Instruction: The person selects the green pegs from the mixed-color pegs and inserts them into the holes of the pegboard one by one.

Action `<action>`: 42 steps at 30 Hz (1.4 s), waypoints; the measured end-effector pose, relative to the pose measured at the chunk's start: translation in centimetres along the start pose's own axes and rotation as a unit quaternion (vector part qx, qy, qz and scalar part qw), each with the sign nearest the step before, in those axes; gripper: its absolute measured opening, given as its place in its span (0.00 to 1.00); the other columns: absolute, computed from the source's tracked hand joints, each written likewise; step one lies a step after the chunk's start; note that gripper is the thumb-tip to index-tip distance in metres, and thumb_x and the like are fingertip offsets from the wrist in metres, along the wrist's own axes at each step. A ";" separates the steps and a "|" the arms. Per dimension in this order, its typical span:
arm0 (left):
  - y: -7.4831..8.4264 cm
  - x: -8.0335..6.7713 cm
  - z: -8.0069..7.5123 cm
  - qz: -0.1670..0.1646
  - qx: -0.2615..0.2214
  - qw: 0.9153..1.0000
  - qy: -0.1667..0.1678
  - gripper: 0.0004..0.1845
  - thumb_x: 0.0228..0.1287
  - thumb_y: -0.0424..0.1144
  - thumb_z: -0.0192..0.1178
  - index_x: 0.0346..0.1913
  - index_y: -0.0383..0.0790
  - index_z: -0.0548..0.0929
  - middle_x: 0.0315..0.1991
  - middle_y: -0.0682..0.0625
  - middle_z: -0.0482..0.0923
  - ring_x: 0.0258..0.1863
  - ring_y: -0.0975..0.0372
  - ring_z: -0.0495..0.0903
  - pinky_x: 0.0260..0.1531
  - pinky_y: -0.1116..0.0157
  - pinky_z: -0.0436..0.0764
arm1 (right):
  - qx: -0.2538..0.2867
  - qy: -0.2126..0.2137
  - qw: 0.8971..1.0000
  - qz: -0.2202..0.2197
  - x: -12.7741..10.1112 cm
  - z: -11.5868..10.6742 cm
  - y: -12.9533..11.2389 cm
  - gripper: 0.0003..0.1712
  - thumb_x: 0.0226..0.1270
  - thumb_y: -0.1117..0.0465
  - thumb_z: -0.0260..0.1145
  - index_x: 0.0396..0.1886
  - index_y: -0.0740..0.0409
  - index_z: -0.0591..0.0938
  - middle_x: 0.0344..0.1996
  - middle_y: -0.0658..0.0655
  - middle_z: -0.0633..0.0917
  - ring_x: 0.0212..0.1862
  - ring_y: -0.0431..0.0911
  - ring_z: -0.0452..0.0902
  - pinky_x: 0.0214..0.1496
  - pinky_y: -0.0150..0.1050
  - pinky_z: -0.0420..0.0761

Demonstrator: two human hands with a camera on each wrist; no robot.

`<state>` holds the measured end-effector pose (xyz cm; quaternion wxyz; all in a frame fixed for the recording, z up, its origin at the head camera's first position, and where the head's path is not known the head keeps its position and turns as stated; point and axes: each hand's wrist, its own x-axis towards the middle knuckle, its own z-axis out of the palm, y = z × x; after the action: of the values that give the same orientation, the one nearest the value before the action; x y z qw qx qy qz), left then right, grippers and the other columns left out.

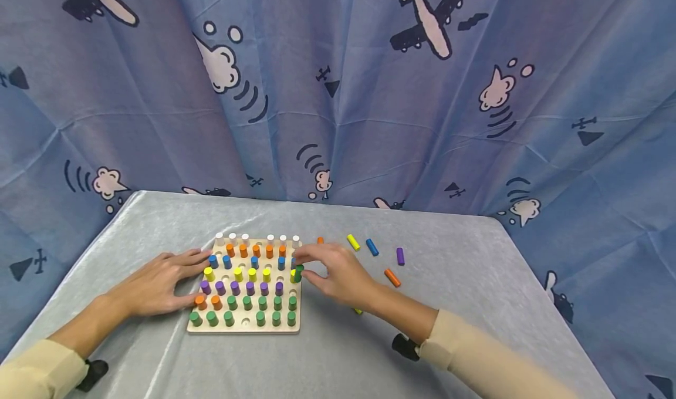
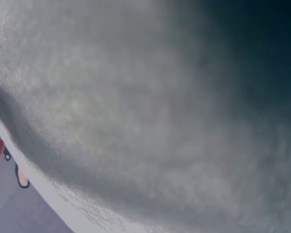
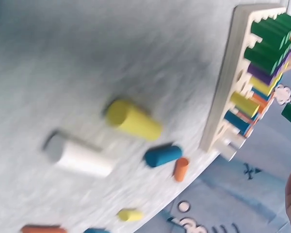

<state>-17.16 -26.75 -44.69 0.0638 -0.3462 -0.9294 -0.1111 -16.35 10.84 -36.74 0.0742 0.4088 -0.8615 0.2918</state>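
Pinching green peg point(image 1: 298, 273) in right grip point(image 1: 338, 276) | over pegboard point(image 1: 244, 327) edge | left grip point(image 1: 158, 281) spread

Green peg point(image 1: 298, 273), pale wooden pegboard point(image 1: 243, 327), grey cloth point(image 1: 422, 234), blue aeroplane-print curtain point(image 1: 338, 94)

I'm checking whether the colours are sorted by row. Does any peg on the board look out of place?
Yes. Two orange pegs stand at the left end of a row that is otherwise green, and the board has several open holes. The right hand pinches a green peg over the board's right edge. Loose pegs lie scattered on the table to the right.
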 end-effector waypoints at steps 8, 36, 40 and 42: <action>0.0 -0.1 0.0 -0.003 0.000 1.000 -0.002 0.35 0.61 0.57 0.64 0.63 0.34 0.79 0.69 0.43 0.71 0.66 0.44 0.71 0.54 0.44 0.73 | 0.023 -0.008 0.999 -0.026 1.0 1.7 -1.8 0.21 0.58 0.69 0.74 0.53 0.58 0.83 0.43 0.47 0.89 0.51 0.38 0.82 0.60 0.38 0.75; -0.2 -0.1 0.1 -0.002 -0.004 1.000 0.001 0.35 0.61 0.55 0.65 0.63 0.33 0.79 0.69 0.43 0.71 0.66 0.44 0.71 0.54 0.45 0.74 | 0.042 -0.075 0.995 -0.053 2.0 6.9 -3.9 0.22 0.63 0.65 0.72 0.57 0.55 0.82 0.47 0.44 0.88 0.53 0.29 0.79 0.60 0.28 0.71; -0.2 -0.1 0.1 -0.002 -0.004 1.000 0.001 0.35 0.62 0.57 0.64 0.63 0.33 0.79 0.69 0.43 0.71 0.66 0.44 0.71 0.54 0.44 0.74 | 0.044 -0.077 0.995 -0.052 2.1 7.4 -3.5 0.22 0.62 0.64 0.73 0.57 0.56 0.82 0.47 0.44 0.88 0.52 0.28 0.79 0.59 0.27 0.72; -0.3 -0.1 0.2 -0.002 -0.004 1.000 0.001 0.35 0.62 0.57 0.64 0.63 0.33 0.79 0.69 0.43 0.71 0.66 0.44 0.71 0.54 0.44 0.74 | 0.045 -0.080 0.994 -0.052 2.1 7.6 -3.4 0.22 0.63 0.64 0.73 0.57 0.56 0.82 0.47 0.43 0.88 0.53 0.28 0.78 0.58 0.27 0.71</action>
<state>-17.25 -26.98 -44.90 0.0626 -0.3441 -0.9297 -0.1154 -14.35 3.49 -40.63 0.0013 0.4778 -0.8285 0.2919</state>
